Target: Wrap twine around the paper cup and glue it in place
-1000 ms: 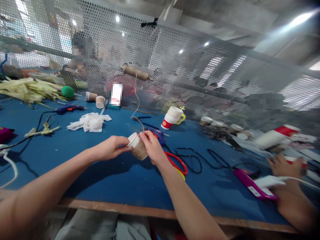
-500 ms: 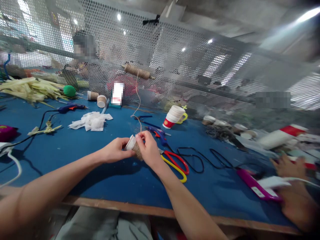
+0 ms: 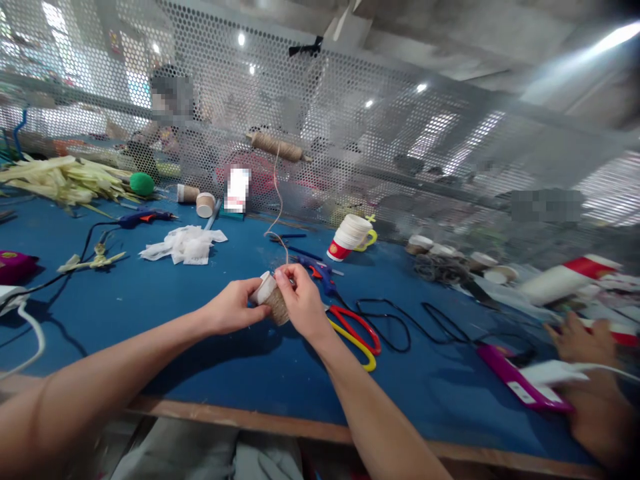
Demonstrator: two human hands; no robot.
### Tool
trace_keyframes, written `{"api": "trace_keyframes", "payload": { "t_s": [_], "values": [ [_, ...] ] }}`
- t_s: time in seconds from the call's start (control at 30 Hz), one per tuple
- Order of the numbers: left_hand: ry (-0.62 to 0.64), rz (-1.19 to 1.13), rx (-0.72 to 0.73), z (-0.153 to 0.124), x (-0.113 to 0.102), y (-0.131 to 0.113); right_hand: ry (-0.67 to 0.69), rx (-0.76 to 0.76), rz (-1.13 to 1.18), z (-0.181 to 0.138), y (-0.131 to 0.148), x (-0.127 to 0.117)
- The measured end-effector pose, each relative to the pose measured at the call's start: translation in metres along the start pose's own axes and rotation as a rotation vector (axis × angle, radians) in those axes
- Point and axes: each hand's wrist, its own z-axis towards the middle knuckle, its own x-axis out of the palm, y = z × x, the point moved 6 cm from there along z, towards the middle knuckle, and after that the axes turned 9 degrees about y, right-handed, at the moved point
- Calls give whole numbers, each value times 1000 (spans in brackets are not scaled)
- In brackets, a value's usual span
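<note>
A small white paper cup (image 3: 275, 304), its lower part wrapped in brown twine, is tilted between my hands above the table. My left hand (image 3: 233, 308) grips the white rim end, thumb on the near side. My right hand (image 3: 299, 297) pinches the twine (image 3: 281, 241) against the cup's side; the fingertips partly hide the cup. That strand runs up to a twine spool (image 3: 277, 146) on a rod at the mesh screen. Scissors (image 3: 371, 331) with red and yellow handles lie right beside my right wrist, and a blue glue gun (image 3: 317, 270) rests just beyond.
Stacked paper cups (image 3: 346, 238) stand behind to the right. White cloth pieces (image 3: 184, 245) and another glue gun (image 3: 145, 217) lie left. A purple power strip (image 3: 523, 380) with cables is at right, near another person's hand (image 3: 587, 347). Perforated mesh (image 3: 210, 80) closes the back.
The cup has turned slightly in my hands, showing more of its twine-wrapped side. Both hands keep their hold on cup and twine. The whole view has shifted slightly.
</note>
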Motion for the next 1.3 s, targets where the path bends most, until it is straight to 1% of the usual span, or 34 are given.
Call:
{"api": "trace_keyframes", "payload": {
  "t_s": [0.1, 0.3, 0.5, 0.83, 0.93, 1.17, 1.3],
  "values": [
    [5, 36, 6, -1, 0, -1, -6, -8, 19, -1, 3, -1],
    [12, 23, -1, -1, 0, -2, -33, -36, 39, -3, 8, -5],
    [13, -11, 13, 0, 0, -3, -17, 40, 41, -1, -2, -2],
    [26, -19, 72, -1, 2, 2, 34, 107, 35, 0, -11, 6],
    [26, -50, 72, -1, 2, 1, 48, 120, 3, 0, -10, 7],
    [28, -182, 29, -2, 4, 0, 17, 87, -76, -1, -3, 5],
    [24, -205, 15, -2, 4, 0, 12, 77, -107, -2, 0, 5]
  ]
}}
